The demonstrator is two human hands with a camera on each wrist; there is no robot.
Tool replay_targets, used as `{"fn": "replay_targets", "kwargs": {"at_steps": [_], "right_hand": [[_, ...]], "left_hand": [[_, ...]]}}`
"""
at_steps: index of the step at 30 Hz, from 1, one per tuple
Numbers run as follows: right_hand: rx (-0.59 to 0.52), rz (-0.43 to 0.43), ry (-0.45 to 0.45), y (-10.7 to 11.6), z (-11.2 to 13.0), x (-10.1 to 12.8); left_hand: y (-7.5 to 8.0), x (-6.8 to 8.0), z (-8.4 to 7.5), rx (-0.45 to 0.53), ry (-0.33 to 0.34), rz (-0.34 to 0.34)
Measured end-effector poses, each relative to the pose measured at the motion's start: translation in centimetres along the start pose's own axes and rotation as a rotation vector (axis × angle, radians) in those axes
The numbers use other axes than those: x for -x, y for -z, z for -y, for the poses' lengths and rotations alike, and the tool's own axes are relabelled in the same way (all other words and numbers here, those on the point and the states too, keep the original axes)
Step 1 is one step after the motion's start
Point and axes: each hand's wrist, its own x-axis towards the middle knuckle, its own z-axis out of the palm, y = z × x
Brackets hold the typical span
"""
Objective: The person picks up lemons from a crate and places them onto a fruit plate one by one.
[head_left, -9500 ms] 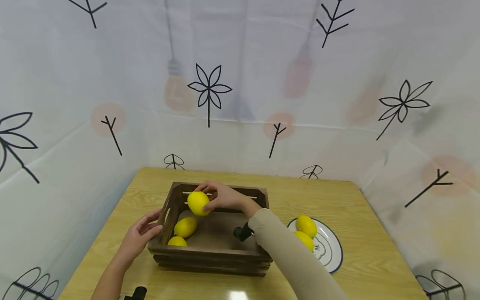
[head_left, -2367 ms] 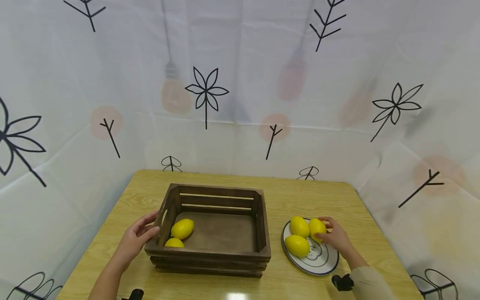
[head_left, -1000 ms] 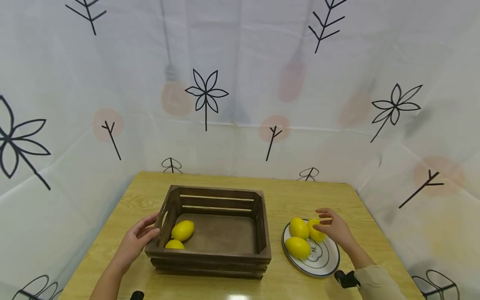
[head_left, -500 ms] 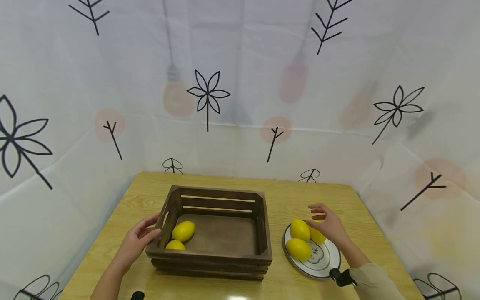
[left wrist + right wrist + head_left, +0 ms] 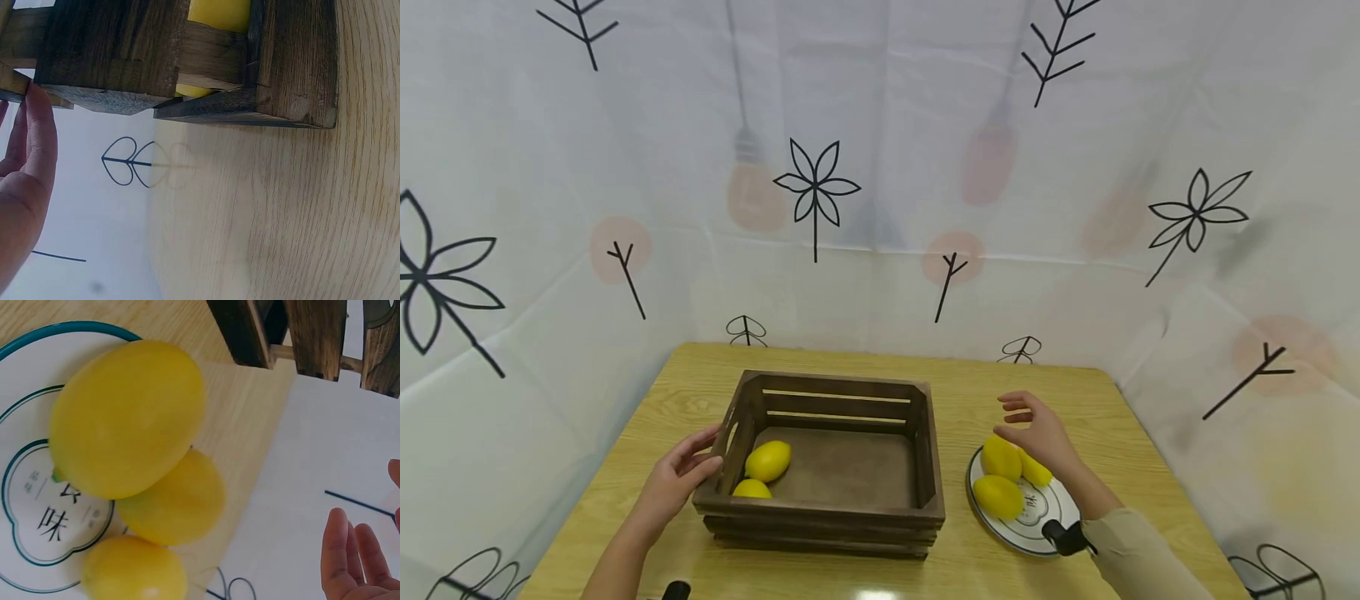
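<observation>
Three lemons sit on the plate right of the slatted crate; two more lemons inside it seem yet to be done. Right of the crate, the right hand is empty, fingers and thumb apart; the left hand touches the crate's left end, fingers relaxed.

I am in a small, curtained-off space; what kind of building holds it, I cannot tell. Pale, creased cloth printed with black line-drawn flowers, twigs and faded pink shapes hangs ahead of me and to both sides, closing in a wood-grain worktop.
</observation>
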Motion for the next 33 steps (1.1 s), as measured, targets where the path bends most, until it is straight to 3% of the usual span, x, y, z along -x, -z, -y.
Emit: {"fn": "replay_targets", "kwargs": {"at_steps": [9,17,33], "right_hand": [[-0.026,0.004,0.034,-0.6,0.9,-0.8],[-0.027,0.011,0.071,-1.1,1.9,-1.4],[-0.077,0.025,0.093,-2.6,4.3,-2.4]], "left_hand": [[-0.1,0.0,-0.1,0.0,0.013,0.005],[0.0,0.0,0.3,-0.009,-0.026,-0.002],[0.0,-0.1,0.5,-0.006,-0.029,-0.005]]}}
